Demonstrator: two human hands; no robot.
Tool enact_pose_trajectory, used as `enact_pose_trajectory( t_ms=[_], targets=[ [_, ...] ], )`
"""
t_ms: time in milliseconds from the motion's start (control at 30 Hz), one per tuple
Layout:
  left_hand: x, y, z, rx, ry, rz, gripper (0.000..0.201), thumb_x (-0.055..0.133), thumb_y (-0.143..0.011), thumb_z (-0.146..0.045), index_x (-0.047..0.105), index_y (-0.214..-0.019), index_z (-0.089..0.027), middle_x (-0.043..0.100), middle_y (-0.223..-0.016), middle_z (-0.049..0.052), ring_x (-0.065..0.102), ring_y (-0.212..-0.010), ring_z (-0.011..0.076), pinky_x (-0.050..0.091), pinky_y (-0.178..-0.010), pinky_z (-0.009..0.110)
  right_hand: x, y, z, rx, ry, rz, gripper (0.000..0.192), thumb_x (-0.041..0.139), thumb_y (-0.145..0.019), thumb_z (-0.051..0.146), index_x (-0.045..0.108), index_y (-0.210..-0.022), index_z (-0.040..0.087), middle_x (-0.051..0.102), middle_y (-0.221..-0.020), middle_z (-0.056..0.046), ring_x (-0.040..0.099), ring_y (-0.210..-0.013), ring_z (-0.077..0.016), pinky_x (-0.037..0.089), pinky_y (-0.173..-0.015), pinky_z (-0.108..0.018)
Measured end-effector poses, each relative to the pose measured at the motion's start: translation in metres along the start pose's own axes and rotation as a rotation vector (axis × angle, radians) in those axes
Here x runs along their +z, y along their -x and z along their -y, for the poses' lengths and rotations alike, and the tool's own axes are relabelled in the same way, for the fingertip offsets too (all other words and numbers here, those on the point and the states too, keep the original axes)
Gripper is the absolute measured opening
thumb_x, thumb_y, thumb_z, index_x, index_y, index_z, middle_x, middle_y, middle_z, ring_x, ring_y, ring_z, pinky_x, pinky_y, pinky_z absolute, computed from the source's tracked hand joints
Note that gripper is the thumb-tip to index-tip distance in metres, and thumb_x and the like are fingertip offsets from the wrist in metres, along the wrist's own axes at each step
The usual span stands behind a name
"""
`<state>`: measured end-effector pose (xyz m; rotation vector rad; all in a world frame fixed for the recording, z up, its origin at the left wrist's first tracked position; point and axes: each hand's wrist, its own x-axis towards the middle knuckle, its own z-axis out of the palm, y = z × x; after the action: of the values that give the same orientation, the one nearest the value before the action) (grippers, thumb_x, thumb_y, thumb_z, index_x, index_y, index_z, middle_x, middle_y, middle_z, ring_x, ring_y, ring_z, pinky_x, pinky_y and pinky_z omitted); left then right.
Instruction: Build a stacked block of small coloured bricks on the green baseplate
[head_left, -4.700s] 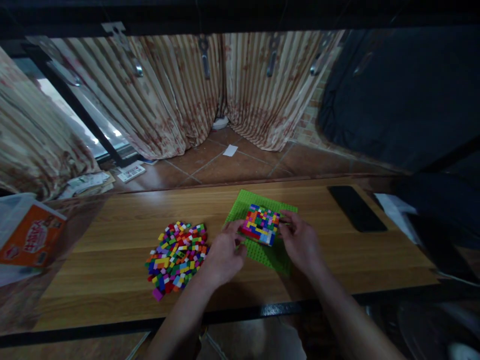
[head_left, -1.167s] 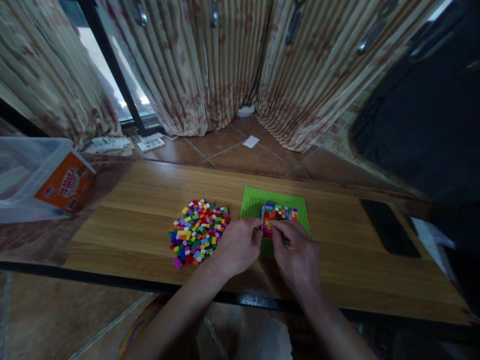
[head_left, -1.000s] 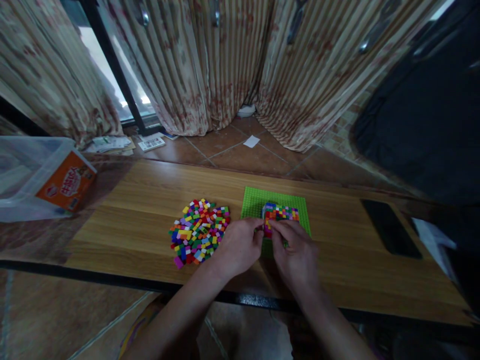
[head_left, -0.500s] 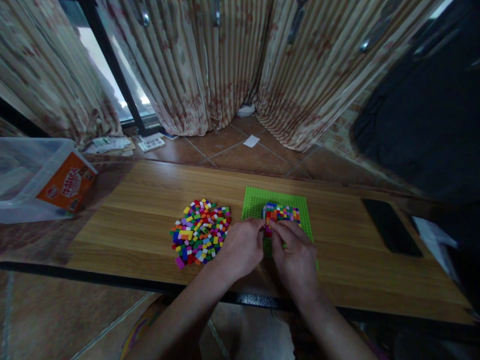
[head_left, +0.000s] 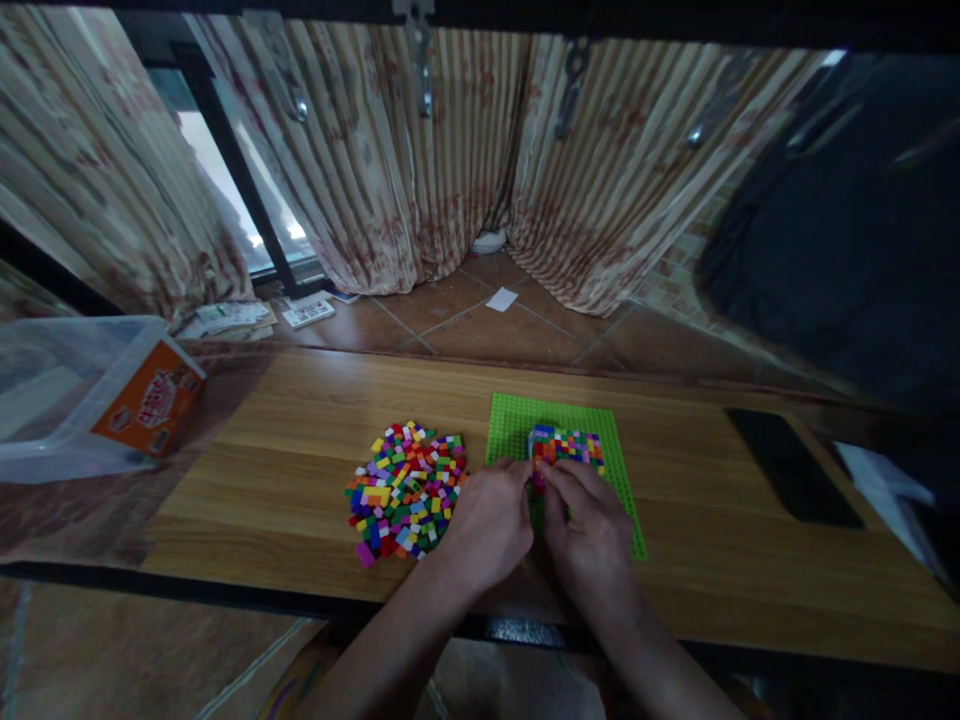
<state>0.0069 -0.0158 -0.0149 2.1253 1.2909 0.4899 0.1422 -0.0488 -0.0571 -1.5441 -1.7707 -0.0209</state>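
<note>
In the head view, your left hand [head_left: 489, 520] and your right hand [head_left: 592, 535] sit side by side, almost touching, at the near edge of the block of stuck-together bricks [head_left: 568, 446]. That block is many colours. It stands on the green baseplate [head_left: 517, 425], toward the middle of it, and the baseplate lies flat on the wooden counter [head_left: 300, 450].

The fingers [head_left: 517, 470] of your left hand curl in and pinch at the near left corner of the block. The fingers of your right hand are bent too, and press on the same near edge, just beside the left ones. You can't see if a small brick is between them, because the hands hide that spot.

The pile of loose bricks [head_left: 405, 488] lies on the counter, just left of your left hand and left of the baseplate. One pink brick [head_left: 364, 553] sits at the near edge of the pile.

A black phone [head_left: 793, 463] lies flat far to the right on the counter. A clear tub with an orange label [head_left: 150, 400] sits at the far left end. Striped curtains [head_left: 420, 170] hang behind the counter.
</note>
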Motion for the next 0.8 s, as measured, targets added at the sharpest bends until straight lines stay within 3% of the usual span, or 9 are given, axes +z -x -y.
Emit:
enact_pose_trajectory(
  t_ms=[233, 400, 467, 600, 800],
  targets=[
    [0.003, 0.001, 0.002, 0.006, -0.064, -0.004, 0.035, 0.042, -0.088, -0.009, 0.068, -0.109, -0.019, 0.073, -0.098, 0.009, 0.07, -0.09, 0.0207, 0.054, -0.081, 0.029, -0.004, -0.004, 0.0, 0.006, -0.017, -0.012, 0.025, 0.048, -0.094, 0.017, 0.072, -0.101, 0.019, 0.073, -0.1, -0.009, 0.068, -0.09, -0.0212, 0.057, -0.08, -0.038],
    [-0.02, -0.003, 0.016, -0.083, -0.045, -0.094, 0.032, 0.044, -0.09, -0.012, 0.072, -0.102, -0.018, 0.076, -0.095, 0.008, 0.071, -0.085, 0.0212, 0.053, -0.08, 0.031, -0.014, -0.005, 0.013, -0.04, -0.117, -0.087, 0.019, 0.053, -0.093, 0.015, 0.069, -0.102, 0.02, 0.072, -0.096, -0.007, 0.069, -0.088, -0.0177, 0.057, -0.081, -0.032],
    [-0.036, -0.004, 0.026, -0.131, 0.013, -0.204, 0.03, 0.045, -0.09, -0.014, 0.074, -0.096, -0.019, 0.077, -0.095, 0.007, 0.071, -0.089, 0.0196, 0.052, -0.083, 0.028, -0.012, -0.003, 0.023, -0.086, -0.195, -0.011, 0.02, 0.052, -0.093, 0.013, 0.068, -0.103, 0.022, 0.072, -0.095, -0.005, 0.069, -0.087, -0.0161, 0.057, -0.079, -0.03],
    [-0.057, -0.004, 0.039, -0.296, 0.053, -0.401, 0.031, 0.046, -0.09, -0.016, 0.073, -0.106, -0.017, 0.076, -0.105, 0.008, 0.07, -0.096, 0.0197, 0.052, -0.088, 0.029, 0.004, 0.007, 0.04, -0.127, -0.302, 0.219, 0.021, 0.05, -0.093, 0.012, 0.068, -0.098, 0.021, 0.072, -0.088, -0.004, 0.069, -0.079, -0.015, 0.056, -0.069, -0.026],
    [-0.056, -0.001, 0.038, -0.286, 0.074, -0.395, 0.031, 0.048, -0.09, -0.016, 0.074, -0.105, -0.019, 0.077, -0.104, 0.007, 0.071, -0.094, 0.0186, 0.052, -0.087, 0.028, 0.025, 0.015, 0.043, -0.085, -0.133, 0.262, 0.018, 0.05, -0.092, 0.014, 0.068, -0.097, 0.016, 0.069, -0.09, -0.008, 0.068, -0.079, -0.0199, 0.057, -0.07, -0.032]
  ],
)
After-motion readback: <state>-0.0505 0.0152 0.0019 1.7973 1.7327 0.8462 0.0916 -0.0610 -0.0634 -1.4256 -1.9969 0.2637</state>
